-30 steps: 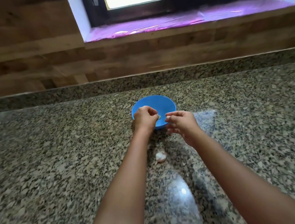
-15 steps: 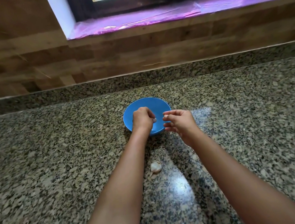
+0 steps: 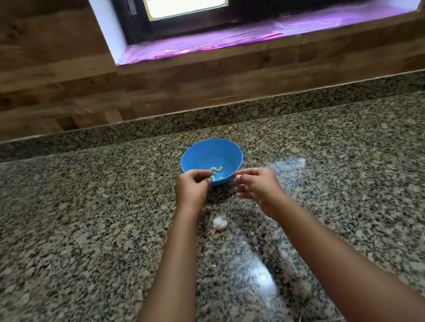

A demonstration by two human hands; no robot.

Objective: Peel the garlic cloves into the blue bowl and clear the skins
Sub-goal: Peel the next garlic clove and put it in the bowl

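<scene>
Both forearms run off the bottom edge, and between them a small garlic head (image 3: 219, 223) lies on the speckled table (image 3: 66, 236). Further out, the left hand (image 3: 192, 189) has its grip closed at the near rim of the blue bowl (image 3: 199, 154), fingertips pinching a pale bit (image 3: 210, 179) too small to tell clove from skin. The right hand (image 3: 258, 185) hangs just beside the bowl with fingers loosely curled, and I cannot tell whether it holds anything. A few pale cloves (image 3: 216, 169) lie in the bowl.
</scene>
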